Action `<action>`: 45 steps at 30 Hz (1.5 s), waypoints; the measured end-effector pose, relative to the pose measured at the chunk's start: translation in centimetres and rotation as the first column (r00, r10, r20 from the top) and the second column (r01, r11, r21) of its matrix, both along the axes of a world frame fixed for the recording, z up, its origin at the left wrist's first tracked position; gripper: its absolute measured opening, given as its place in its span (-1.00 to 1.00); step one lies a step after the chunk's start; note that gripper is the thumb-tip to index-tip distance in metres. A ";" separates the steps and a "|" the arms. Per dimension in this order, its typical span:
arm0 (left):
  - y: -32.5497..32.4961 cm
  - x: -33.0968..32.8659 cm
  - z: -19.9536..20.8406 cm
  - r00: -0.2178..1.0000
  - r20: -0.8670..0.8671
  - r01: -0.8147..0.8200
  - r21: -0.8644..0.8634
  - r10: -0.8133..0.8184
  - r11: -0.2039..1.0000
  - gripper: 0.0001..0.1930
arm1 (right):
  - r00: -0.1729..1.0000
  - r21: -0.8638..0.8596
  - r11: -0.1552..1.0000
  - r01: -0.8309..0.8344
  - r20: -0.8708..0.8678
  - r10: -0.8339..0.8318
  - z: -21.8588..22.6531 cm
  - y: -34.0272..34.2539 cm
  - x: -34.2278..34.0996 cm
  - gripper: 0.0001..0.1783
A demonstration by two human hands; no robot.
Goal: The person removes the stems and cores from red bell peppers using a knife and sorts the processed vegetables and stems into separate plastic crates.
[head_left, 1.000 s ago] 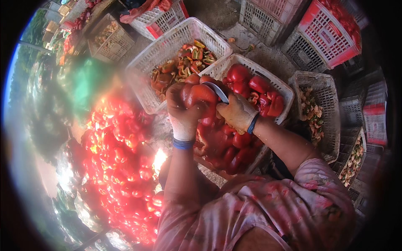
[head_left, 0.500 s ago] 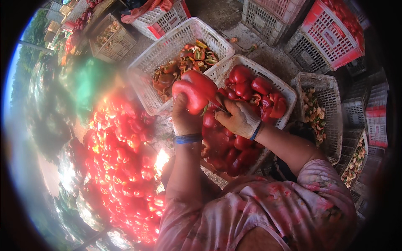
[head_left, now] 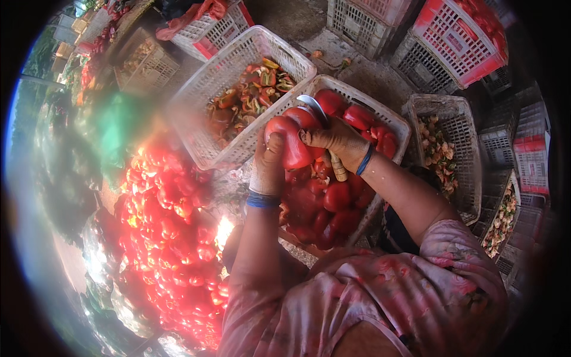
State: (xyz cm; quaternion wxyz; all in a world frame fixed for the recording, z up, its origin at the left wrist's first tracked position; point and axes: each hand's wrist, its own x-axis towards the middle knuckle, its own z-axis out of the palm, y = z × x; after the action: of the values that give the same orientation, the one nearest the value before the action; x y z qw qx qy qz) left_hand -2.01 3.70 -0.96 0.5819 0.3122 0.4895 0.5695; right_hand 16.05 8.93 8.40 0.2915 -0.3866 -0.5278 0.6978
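Two hands meet over a crate (head_left: 397,122) of red peppers. Left hand (head_left: 269,163), gloved, closes around a red pepper (head_left: 291,138) held above the crate. Right hand (head_left: 336,141) grips a knife (head_left: 324,128) by its pale handle, fingers curled tight, the curved blade lying against the pepper's top. Beyond sits a white basket (head_left: 202,101) of pepper scraps. Left lies a big heap of peppers (head_left: 172,220); more crates stand on the dirt ground.

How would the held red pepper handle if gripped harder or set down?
The pepper looks glossy, so probably slippery. Being rounded and lobed, it may roll if set down. The left hand spans it easily, suggesting it is light and hollow.
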 end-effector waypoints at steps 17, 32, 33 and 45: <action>0.4 0.9 -3.3 0.944 0.315 0.065 0.105 -0.095 0.992 -0.51 | 0.922 0.744 0.604 -0.286 0.385 -0.038 -3.8 1.1 1.3 -0.73; -0.9 4.1 6.0 0.764 -0.627 0.028 0.266 0.151 0.963 -0.40 | 0.866 -0.490 0.776 0.398 -0.078 -0.494 -1.7 0.6 0.1 -0.54; -1.1 4.2 6.6 0.856 -0.507 -0.003 0.195 0.104 0.981 -0.39 | 0.824 -0.454 0.769 0.450 -0.120 -0.554 -1.3 0.5 -0.3 -0.53; -2.0 5.8 3.9 0.566 -0.800 0.268 0.409 0.201 0.872 -0.39 | 0.981 0.263 0.965 0.022 0.182 -0.072 -6.0 2.2 3.3 -0.54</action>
State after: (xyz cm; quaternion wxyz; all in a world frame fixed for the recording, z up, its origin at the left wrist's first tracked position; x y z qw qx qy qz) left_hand 3.84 1.67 2.91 0.1984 0.6862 0.5364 0.4495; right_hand 19.39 11.18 2.36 0.3046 -0.4222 -0.6306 0.5756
